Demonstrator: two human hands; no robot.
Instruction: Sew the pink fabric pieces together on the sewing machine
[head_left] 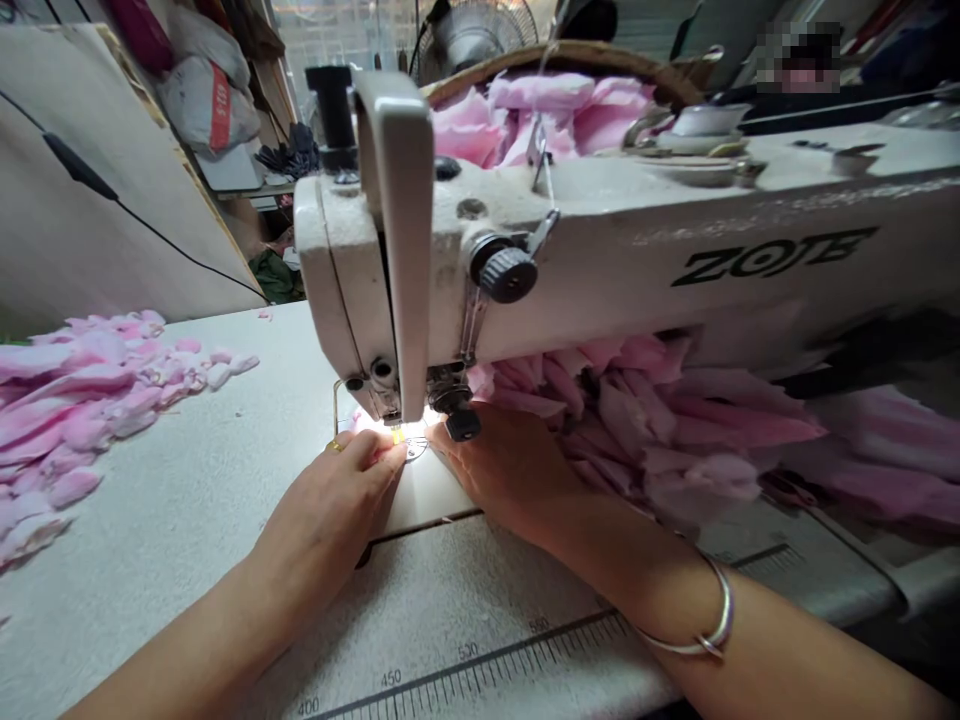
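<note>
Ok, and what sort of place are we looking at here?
Most likely a sewing workshop: a ZOJE industrial sewing machine stands on a worktable with a printed ruler scale, and pink fabric pieces lie heaped at the left and under the machine's arm.

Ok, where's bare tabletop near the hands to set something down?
On the tabletop, between the left-side pink pile and the left hand; also a smaller patch between the forearms, bordered by the printed ruler. Crowded: at the needle plate, where both hands sit close, and under the sewing machine's arm, where pink cloth bunches beside the right hand.
</note>
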